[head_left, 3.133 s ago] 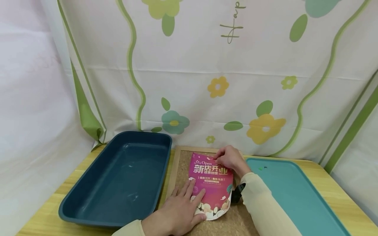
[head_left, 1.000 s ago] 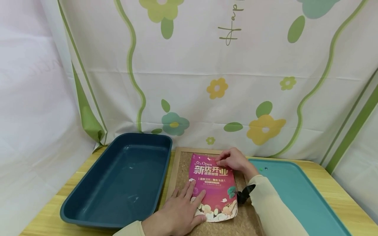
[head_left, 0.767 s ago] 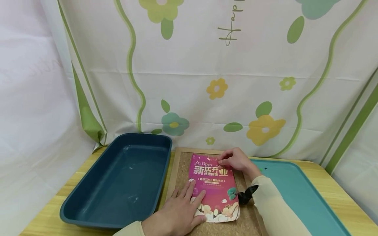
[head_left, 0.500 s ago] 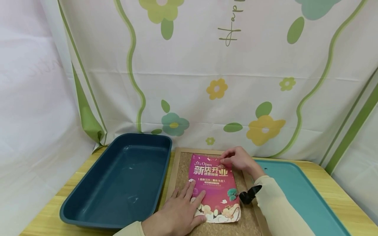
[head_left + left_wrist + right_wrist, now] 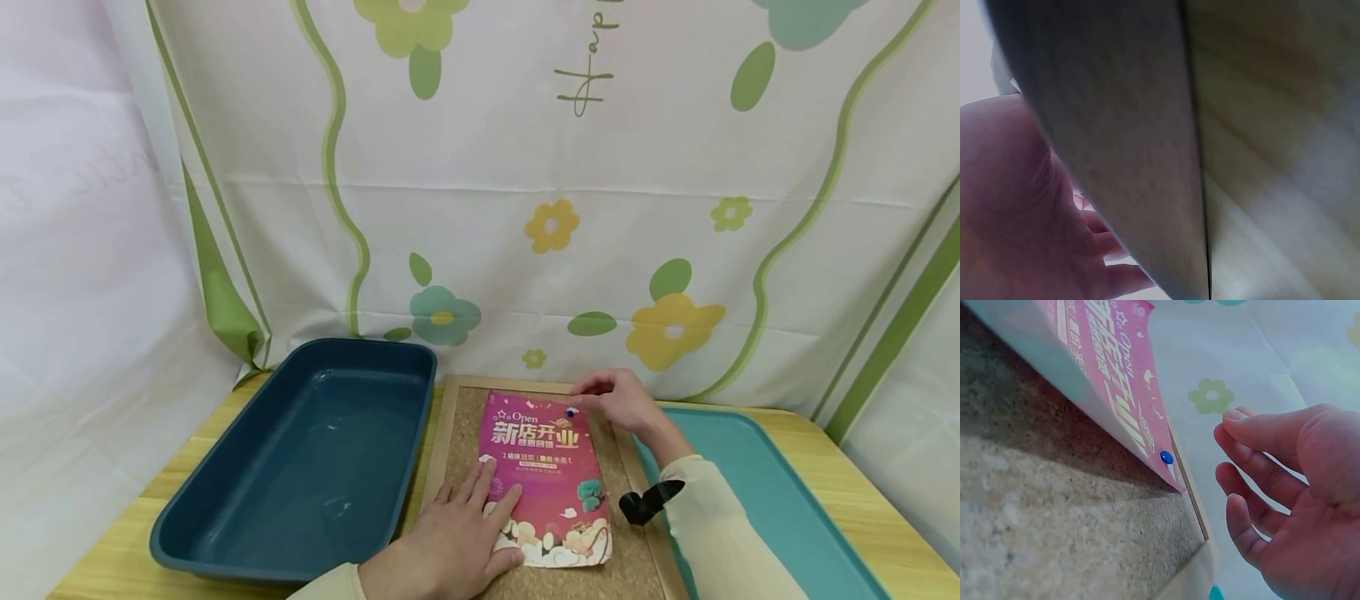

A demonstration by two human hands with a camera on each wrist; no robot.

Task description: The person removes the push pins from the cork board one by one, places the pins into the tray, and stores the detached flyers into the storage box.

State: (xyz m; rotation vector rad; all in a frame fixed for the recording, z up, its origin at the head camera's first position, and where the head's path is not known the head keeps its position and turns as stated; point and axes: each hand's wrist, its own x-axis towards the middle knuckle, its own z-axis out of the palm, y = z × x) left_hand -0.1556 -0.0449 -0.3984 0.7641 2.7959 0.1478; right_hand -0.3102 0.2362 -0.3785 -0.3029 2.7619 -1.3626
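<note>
A pink poster point(image 5: 540, 467) with gold lettering lies on a wood-framed cork board point(image 5: 465, 425). My left hand point(image 5: 457, 529) rests flat on the poster's lower left, fingers spread; in the left wrist view its palm point(image 5: 1016, 206) is partly hidden by the board's frame edge point(image 5: 1116, 125). At the poster's upper right corner sits a blue push pin point(image 5: 1166, 457), its head against the paper. Just right of that pin is my right hand point(image 5: 622, 407), apart from it. Thumb and forefinger tips lie close together and the other fingers bend loosely, with nothing visible between them.
A deep dark-blue tray point(image 5: 300, 467) stands left of the board. To the right lies a flat teal tray point(image 5: 757, 483), partly under my right forearm. Behind the wooden table point(image 5: 112, 542) hangs a white flowered cloth point(image 5: 465, 225).
My right hand has drawn right and away from the poster's upper right corner, uncovering the blue push pin. The poster's curled lower right corner has spread flatter. My left hand stays put.
</note>
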